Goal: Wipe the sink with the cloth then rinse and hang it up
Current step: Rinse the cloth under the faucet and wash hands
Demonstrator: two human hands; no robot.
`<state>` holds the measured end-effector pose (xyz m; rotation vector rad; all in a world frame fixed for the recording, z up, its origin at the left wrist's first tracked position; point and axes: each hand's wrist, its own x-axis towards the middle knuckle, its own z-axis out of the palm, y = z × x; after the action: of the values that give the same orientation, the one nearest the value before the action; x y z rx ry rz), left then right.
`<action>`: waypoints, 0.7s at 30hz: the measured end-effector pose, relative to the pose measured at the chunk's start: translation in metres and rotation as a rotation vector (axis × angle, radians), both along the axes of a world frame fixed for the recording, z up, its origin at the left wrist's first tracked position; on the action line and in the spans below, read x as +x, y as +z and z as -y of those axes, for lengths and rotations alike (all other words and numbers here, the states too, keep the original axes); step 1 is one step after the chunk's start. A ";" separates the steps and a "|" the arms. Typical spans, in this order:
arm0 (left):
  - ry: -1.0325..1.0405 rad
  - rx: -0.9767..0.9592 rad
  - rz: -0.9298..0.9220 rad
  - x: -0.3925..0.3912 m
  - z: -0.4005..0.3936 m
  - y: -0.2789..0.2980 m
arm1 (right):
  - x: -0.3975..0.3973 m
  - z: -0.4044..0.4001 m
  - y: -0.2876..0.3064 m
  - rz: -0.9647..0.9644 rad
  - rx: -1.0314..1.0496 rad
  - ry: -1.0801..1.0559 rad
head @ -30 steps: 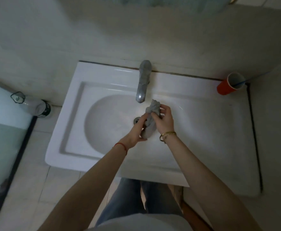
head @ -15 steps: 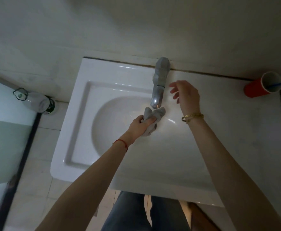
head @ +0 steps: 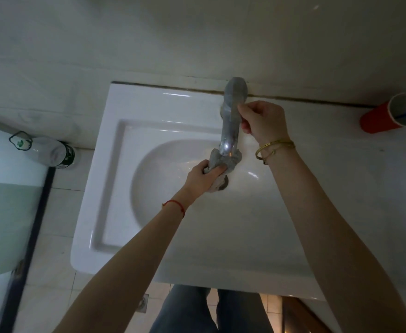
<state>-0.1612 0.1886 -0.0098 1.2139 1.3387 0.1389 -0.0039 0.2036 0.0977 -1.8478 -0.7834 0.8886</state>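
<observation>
The left hand (head: 203, 175) is closed around the bunched cloth (head: 226, 162), holding it under the spout over the sink (head: 149, 111). The right hand (head: 262, 122) pinches the tap (head: 232, 116) handle. Rinsing seems about to start; hanging remains.

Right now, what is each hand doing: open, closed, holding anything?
Left hand: closed on the grey cloth, held under the tap spout.
Right hand: fingers closed on the tap handle.

Red cup (head: 387, 114) on counter far right; clear bottle (head: 47, 150) lying on floor left
</observation>
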 end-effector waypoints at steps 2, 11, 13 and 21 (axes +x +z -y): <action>-0.017 0.000 -0.002 0.001 0.000 -0.001 | 0.001 -0.003 0.001 -0.049 0.023 -0.024; -0.071 -0.008 0.024 0.003 -0.003 -0.007 | -0.004 0.019 -0.045 0.070 0.079 -0.280; -0.099 -0.025 0.018 0.004 -0.005 -0.011 | -0.015 0.035 -0.080 0.148 -0.048 -0.306; 0.174 -0.118 -0.035 0.013 -0.023 -0.027 | -0.033 0.042 -0.142 -0.012 -0.155 0.040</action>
<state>-0.1480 0.2113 -0.0369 1.0044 1.4618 0.1604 -0.0365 0.1619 -0.0438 -1.9653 -0.7640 1.0093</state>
